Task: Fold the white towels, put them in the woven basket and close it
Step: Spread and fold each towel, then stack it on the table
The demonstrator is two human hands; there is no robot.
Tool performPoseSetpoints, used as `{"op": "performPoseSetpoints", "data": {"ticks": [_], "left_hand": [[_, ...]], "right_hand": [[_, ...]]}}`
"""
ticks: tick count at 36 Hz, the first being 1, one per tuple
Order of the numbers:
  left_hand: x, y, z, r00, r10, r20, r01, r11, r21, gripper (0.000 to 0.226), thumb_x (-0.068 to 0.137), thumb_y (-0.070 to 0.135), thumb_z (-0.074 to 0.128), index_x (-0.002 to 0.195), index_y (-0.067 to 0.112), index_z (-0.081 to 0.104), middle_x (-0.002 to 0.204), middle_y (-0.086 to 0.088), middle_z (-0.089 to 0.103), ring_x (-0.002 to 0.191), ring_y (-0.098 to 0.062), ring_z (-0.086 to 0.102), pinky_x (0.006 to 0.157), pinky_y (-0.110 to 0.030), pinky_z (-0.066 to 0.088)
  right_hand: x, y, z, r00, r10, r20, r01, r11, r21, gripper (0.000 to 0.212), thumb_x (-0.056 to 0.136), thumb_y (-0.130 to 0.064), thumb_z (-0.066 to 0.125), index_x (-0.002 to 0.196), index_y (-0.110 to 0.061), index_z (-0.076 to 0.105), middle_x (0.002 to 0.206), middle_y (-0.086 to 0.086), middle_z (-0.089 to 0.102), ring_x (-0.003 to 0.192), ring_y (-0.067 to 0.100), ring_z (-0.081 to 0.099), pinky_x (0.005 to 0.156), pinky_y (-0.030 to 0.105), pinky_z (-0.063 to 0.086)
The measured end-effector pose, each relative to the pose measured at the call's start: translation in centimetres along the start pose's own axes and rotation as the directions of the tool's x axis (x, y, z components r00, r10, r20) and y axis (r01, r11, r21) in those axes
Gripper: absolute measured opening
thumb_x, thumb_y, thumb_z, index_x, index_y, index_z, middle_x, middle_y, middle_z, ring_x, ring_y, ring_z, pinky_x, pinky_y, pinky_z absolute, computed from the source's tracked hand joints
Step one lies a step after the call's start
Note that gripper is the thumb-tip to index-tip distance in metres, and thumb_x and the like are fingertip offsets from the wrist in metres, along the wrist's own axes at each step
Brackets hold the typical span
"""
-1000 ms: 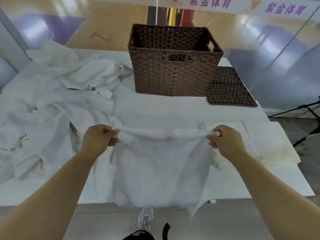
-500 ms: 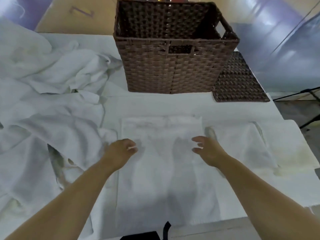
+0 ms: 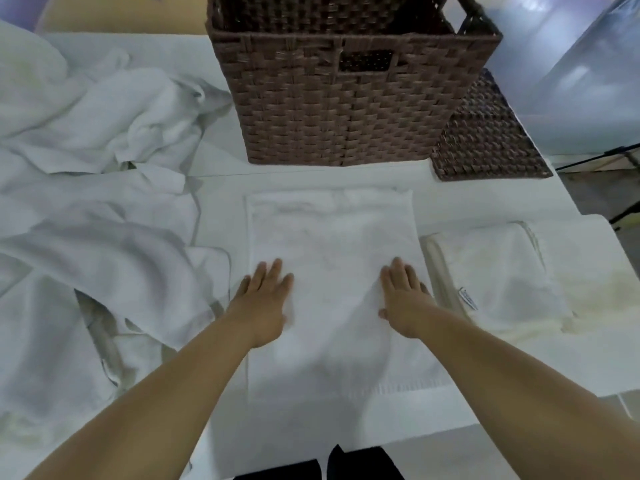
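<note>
Pressing flat-fingered, left hand and right hand rest on the spread, lightly creased white towel at frame centre.

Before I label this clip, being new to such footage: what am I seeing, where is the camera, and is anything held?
No machine here: a person works bare-handed, filmed by one camera on their head, looking down. The left hand and right hand press flat on a white towel spread on the white table; nothing is gripped. Behind stands an open brown woven basket, its flat woven lid to its right. Crumpled white towels lie left, a folded white towel right.
</note>
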State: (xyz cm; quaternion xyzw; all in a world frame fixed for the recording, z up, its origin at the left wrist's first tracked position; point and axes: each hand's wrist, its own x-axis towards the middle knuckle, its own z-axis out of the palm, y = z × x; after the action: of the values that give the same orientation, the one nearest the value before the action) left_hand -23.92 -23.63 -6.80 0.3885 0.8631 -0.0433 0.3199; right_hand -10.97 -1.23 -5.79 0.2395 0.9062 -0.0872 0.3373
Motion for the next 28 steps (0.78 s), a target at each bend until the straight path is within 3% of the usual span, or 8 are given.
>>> {"op": "performPoseSetpoints", "data": {"ticks": [4,7,12,14,16,21,24,28], "left_hand": [[-1.0,1.2,0.7,0.989,0.005,-0.147,-0.002,1.000,0.020,0.062,0.095,0.016,0.043,0.149,0.018,0.013,0.156,-0.005,-0.015,0.143,-0.029,-0.012,0.116,-0.037,-0.005],[-3.3,2.0,2.0,0.975,0.070,-0.213,-0.074,0.997,-0.010,0.050,0.095,0.028,0.046,0.143,0.022,0.032,0.154,-0.002,0.005,0.139,-0.028,0.008,0.114,-0.036,0.009],[-6.7,3.5,5.8,0.980,0.122,-0.156,-0.132,0.989,-0.060,0.055,0.089,0.051,0.049,0.137,0.025,0.040,0.151,0.000,0.016,0.137,-0.026,0.014,0.112,-0.038,0.014],[-7.4,4.0,7.2,0.980,0.130,-0.149,-0.131,0.991,-0.001,0.061,0.083,0.060,0.046,0.134,0.026,0.040,0.148,-0.003,0.019,0.133,-0.029,0.021,0.111,-0.048,0.026],[-7.5,4.1,8.8,0.964,0.135,-0.229,-0.130,0.991,0.038,0.057,0.075,0.062,0.044,0.118,0.025,0.047,0.135,-0.010,0.036,0.116,-0.034,0.036,0.094,-0.052,0.046],[-7.4,4.6,10.3,0.853,0.254,-0.456,-0.215,0.967,0.138,0.032,0.082,0.036,0.045,0.092,0.017,0.069,0.102,-0.010,0.059,0.096,-0.032,0.046,0.082,-0.049,0.052],[-7.6,5.0,10.1,0.835,0.272,-0.479,-0.190,0.958,0.213,0.012,0.066,0.020,0.074,0.074,0.012,0.069,0.087,-0.008,0.065,0.079,-0.031,0.057,0.066,-0.041,0.055],[-7.4,5.7,9.8,0.859,0.247,-0.448,-0.146,0.958,0.247,0.029,0.042,0.004,0.084,0.064,0.009,0.065,0.075,-0.009,0.063,0.060,-0.027,0.058,0.049,-0.033,0.051]], "right_hand": [[-1.5,-0.1,0.6,0.991,0.007,-0.131,0.001,0.998,0.060,0.066,0.099,-0.031,0.044,0.150,-0.013,0.006,0.156,0.012,-0.016,0.145,0.032,-0.005,0.116,0.040,0.016],[-3.8,0.2,2.0,0.974,-0.036,-0.223,0.059,0.994,0.096,0.055,0.098,-0.033,0.046,0.144,-0.016,0.023,0.155,0.007,0.001,0.141,0.028,0.009,0.111,0.036,0.028],[-7.8,1.2,5.7,0.942,-0.126,-0.312,0.168,0.979,0.113,0.039,0.091,-0.035,0.058,0.124,-0.014,0.051,0.127,0.008,0.040,0.116,0.028,0.041,0.097,0.037,0.043],[-8.9,1.8,7.4,0.928,-0.151,-0.339,0.208,0.969,0.137,0.037,0.083,-0.032,0.069,0.112,-0.011,0.060,0.114,0.009,0.049,0.103,0.032,0.050,0.087,0.042,0.050],[-9.8,2.2,8.7,0.943,-0.158,-0.293,0.202,0.971,0.125,0.041,0.085,-0.036,0.067,0.117,-0.012,0.058,0.119,0.008,0.047,0.108,0.031,0.048,0.093,0.040,0.046],[-10.6,3.1,10.3,0.943,-0.182,-0.279,0.219,0.970,0.105,0.048,0.086,-0.039,0.063,0.126,-0.015,0.054,0.130,0.006,0.042,0.118,0.031,0.043,0.101,0.040,0.039],[-10.5,3.0,10.1,0.949,-0.203,-0.242,0.227,0.971,0.076,0.050,0.089,-0.045,0.056,0.131,-0.017,0.048,0.134,0.005,0.036,0.123,0.029,0.037,0.104,0.037,0.034],[-10.1,2.6,9.7,0.947,-0.213,-0.239,0.220,0.975,0.004,0.057,0.089,-0.054,0.050,0.131,-0.016,0.043,0.133,0.005,0.034,0.121,0.027,0.037,0.102,0.034,0.035]]}}
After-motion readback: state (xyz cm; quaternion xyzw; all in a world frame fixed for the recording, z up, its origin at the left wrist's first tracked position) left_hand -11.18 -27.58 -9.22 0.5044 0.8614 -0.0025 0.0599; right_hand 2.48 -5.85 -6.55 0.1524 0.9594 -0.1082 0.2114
